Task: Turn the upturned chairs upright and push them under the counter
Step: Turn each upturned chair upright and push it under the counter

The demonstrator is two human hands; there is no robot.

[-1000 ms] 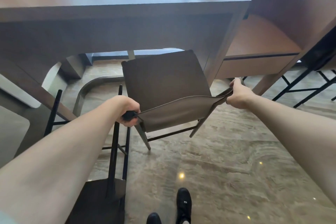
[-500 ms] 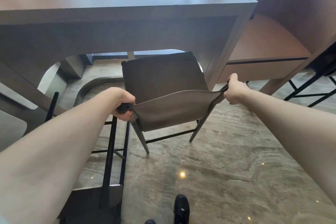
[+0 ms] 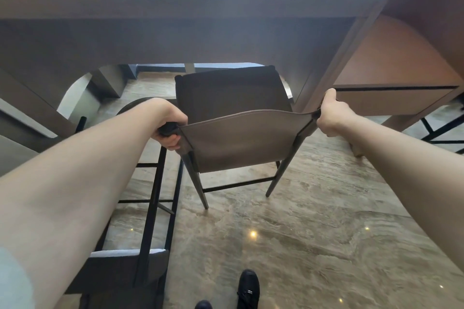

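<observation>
A brown leather chair (image 3: 233,98) stands upright on its dark legs, its seat partly beneath the front edge of the wooden counter (image 3: 190,7). My left hand (image 3: 167,123) grips the left top corner of its curved backrest. My right hand (image 3: 331,114) grips the right top corner, thumb pointing up. A second chair (image 3: 150,211) lies upturned at the lower left, its black legs reaching up toward my left forearm and its seat on the floor.
The counter's side panel (image 3: 334,68) comes down just right of the chair. A lower wooden bench (image 3: 396,98) and black metal legs (image 3: 437,130) stand at the right. My dark shoes (image 3: 247,288) are on the marble floor (image 3: 288,233) at the bottom.
Both hands have moved forward with the chair, and its seat has slid further under the counter. The upturned chair has not moved.
</observation>
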